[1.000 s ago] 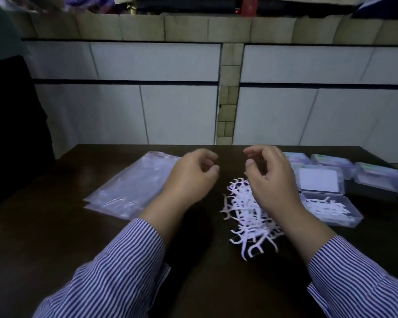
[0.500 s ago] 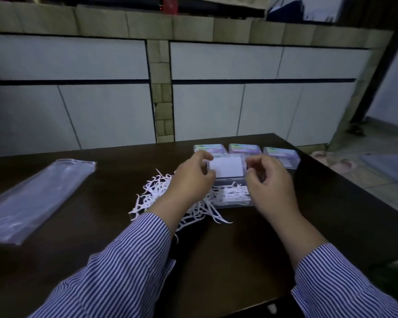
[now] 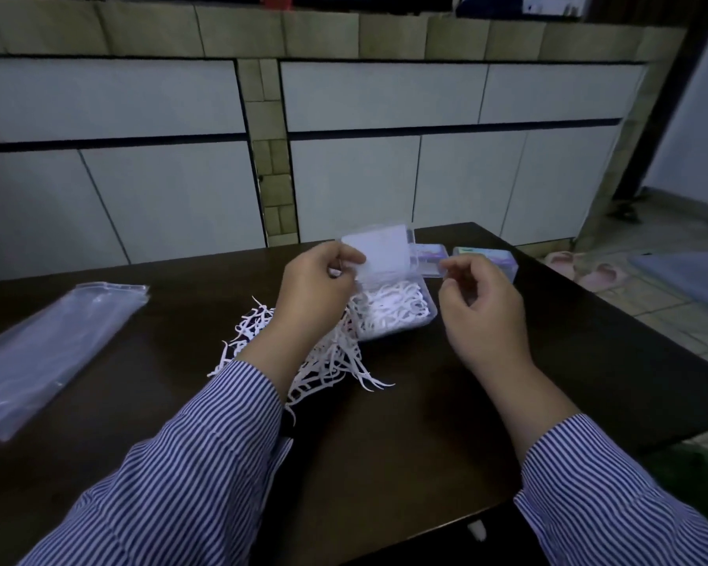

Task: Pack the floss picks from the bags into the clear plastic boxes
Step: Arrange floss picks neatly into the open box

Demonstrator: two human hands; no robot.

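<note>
I see both my arms in long shirt sleeves, white with fine dark blue stripes. The left sleeve and right sleeve end in loose cuffs, leaving wrists and hands bare.

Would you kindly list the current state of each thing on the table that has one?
Clear plastic box: open, lid raised, holding floss picks.
Lid: tilted up, pinched by left hand.
Right hand: fingers curled beside the box; contact unclear.
Loose floss picks: heaped on table.
Plastic bags: lying flat.
Two labelled boxes: closed.
</note>
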